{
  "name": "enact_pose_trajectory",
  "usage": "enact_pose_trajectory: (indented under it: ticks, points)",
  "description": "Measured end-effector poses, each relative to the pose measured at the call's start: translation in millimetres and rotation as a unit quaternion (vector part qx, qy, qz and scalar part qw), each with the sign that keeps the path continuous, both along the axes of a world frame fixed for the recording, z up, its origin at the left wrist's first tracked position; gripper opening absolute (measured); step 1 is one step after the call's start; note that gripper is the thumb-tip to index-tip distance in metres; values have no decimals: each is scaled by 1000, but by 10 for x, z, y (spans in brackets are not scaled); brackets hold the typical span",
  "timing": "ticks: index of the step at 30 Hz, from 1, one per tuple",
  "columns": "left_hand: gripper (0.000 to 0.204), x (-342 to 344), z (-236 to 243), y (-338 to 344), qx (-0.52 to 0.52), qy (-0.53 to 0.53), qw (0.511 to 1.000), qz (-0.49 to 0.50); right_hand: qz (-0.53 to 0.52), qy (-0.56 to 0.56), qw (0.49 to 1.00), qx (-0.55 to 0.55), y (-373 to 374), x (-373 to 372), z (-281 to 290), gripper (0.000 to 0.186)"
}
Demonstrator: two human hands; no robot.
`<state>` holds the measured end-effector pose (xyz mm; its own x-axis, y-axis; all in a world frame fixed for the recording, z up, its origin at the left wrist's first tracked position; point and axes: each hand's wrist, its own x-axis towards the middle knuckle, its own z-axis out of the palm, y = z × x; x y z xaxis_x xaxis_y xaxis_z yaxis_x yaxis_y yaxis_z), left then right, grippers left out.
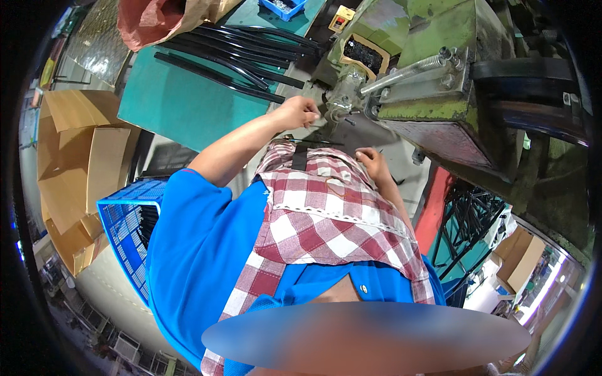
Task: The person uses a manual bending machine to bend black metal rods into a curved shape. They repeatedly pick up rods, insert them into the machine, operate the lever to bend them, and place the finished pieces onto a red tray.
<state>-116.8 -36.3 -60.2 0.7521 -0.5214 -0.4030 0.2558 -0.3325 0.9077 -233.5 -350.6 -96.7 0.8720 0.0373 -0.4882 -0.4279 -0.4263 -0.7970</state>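
Observation:
My left hand (297, 113) is closed in a pinch beside the machine's metal work head (345, 100). What its fingertips hold, if anything, is too small to name. Just left of that hand end the black tubes (219, 74), lying in a loose bundle on the green table (182, 106). My right hand (374, 165) is lower, by the right side of my checked apron (326, 194). Its fingers are curled in, and whatever they may hold is hidden. A small dark pin (350, 122) sticks out from the work head between the two hands.
The green machine (433, 119) fills the right, with a spring-wrapped rod (407, 72) and an open box of small black parts (364, 56). At left stand a cardboard box (69, 156) and a blue crate (128, 232). More black tubes (470, 219) lie at lower right.

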Motion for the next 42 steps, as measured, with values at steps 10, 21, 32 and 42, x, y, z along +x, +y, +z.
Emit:
enact_pose_trajectory:
  ticks: [10, 21, 32, 42]
  points:
    - [14, -126, -233, 115, -29, 65, 995, 73, -3, 25, 999, -40, -33, -117, -152, 24]
    - [13, -362, -353, 178, -58, 77, 986, 136, 19, 52, 998, -22, -42, -29, -170, 22]
    - [13, -1685, -722, 110, -38, 114, 941, 315, 167, 134, 977, -15, -230, -65, -663, 20]
    - [16, -3003, -710, -586, 5, 246, 882, 402, 272, 182, 941, -83, -854, -401, -1107, 22]
